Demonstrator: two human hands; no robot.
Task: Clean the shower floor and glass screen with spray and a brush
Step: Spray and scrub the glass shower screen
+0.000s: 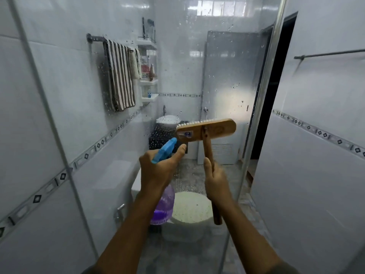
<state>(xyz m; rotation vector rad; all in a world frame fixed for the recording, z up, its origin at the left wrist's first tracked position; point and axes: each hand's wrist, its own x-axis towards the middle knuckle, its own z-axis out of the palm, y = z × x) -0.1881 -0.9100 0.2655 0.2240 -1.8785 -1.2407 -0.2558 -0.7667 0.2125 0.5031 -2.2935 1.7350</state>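
A wet glass screen [223, 80], speckled with droplets, stands right in front of me. My left hand [158, 171] grips a spray bottle [165, 206] with purple liquid and a blue trigger head that points at the glass. My right hand [216, 178] holds the wooden handle of a scrubbing brush [206, 128]. The brush's wide wooden head sits level, with white bristles turned toward the glass at about the middle of the screen. The shower floor is hidden below the frame.
Through the glass I see a toilet [189, 209], a striped towel on a rail [120, 75], white wall shelves [149, 82], a small basin [167, 119] and a grey door [231, 86]. The screen's metal edge [262, 95] and an open doorway [276, 80] lie right. Tiled walls close both sides.
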